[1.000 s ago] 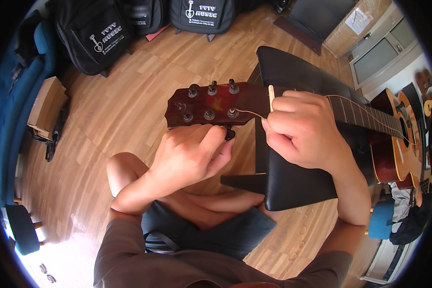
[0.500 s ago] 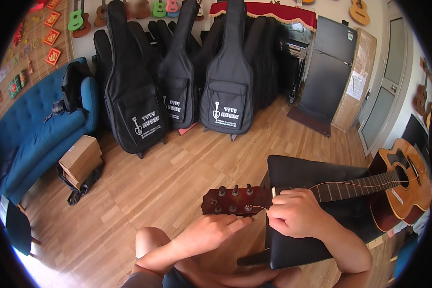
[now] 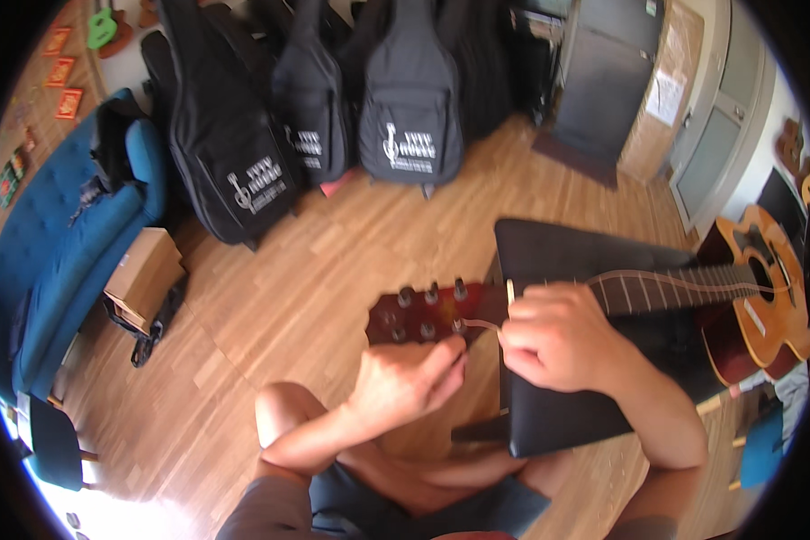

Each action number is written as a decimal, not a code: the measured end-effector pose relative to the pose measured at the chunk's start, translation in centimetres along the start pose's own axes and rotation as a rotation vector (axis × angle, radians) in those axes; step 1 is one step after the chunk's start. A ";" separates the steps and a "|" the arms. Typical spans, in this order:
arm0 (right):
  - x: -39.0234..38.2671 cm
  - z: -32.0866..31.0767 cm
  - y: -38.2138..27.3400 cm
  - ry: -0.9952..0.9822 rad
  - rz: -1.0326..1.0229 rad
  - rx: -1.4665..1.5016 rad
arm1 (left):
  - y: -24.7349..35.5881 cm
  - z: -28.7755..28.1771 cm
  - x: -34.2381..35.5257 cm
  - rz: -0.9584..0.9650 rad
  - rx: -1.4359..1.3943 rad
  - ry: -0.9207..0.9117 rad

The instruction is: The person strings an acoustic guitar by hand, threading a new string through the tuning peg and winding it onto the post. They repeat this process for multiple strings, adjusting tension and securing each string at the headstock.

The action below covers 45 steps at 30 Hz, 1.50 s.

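An acoustic guitar (image 3: pixel 747 297) lies across a black table (image 3: pixel 567 261), its reddish headstock (image 3: pixel 418 315) sticking out to the left over my knee. My left hand (image 3: pixel 405 382) is under the headstock, fingers pinched on a tuning peg at its lower edge. My right hand (image 3: pixel 558 337) sits at the nut end of the neck, pinching a loose pale string (image 3: pixel 481 324) that runs to a tuning post. The fingertips of both hands are partly hidden.
Several black guitar bags (image 3: pixel 315 126) lean against the far wall. A blue sofa (image 3: pixel 63 252) and a cardboard box (image 3: pixel 144 274) stand at the left on the wooden floor (image 3: pixel 315 270). A dark cabinet (image 3: pixel 607 72) and a door are at the back right.
The view has tilted up, so the room's far wall now shows and the guitar sits lower in the picture. Both hands stay at the headstock and string.
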State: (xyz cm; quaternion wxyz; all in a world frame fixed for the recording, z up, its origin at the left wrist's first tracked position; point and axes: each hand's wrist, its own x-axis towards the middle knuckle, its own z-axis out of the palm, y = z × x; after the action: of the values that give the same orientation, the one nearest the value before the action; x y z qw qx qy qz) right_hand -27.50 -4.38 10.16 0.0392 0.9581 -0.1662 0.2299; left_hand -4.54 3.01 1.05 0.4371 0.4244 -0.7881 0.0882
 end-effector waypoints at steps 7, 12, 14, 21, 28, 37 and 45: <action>-0.7 0.1 0.0 -0.016 0.047 0.030 | -0.4 0.5 -0.7 0.068 -0.023 -0.117; -0.9 0.3 0.0 -0.037 0.054 0.006 | -1.1 -0.4 -0.6 0.056 -0.157 -0.174; -0.3 0.1 0.2 -0.013 0.041 -0.002 | -1.3 -0.7 -0.4 0.044 -0.171 -0.152; -0.6 -1.2 -0.1 -0.017 0.000 -0.039 | -0.2 -0.9 -0.1 0.055 -0.055 -0.064; -0.3 -0.5 -0.2 0.026 -0.033 0.016 | -0.3 -0.4 -1.0 0.008 -0.001 -0.023; -0.7 -1.7 -0.4 0.009 -0.014 -0.026 | 0.6 0.7 -0.1 -0.017 0.028 0.052; -0.6 -0.1 0.2 0.016 0.022 0.040 | -1.2 0.3 -0.4 0.097 -0.166 -0.086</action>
State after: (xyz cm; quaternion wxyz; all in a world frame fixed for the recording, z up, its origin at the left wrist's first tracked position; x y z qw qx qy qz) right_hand -28.11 -4.34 10.01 0.0188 0.9550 -0.1716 0.2413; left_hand -3.73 2.29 0.27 0.4319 0.3515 -0.8302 0.0254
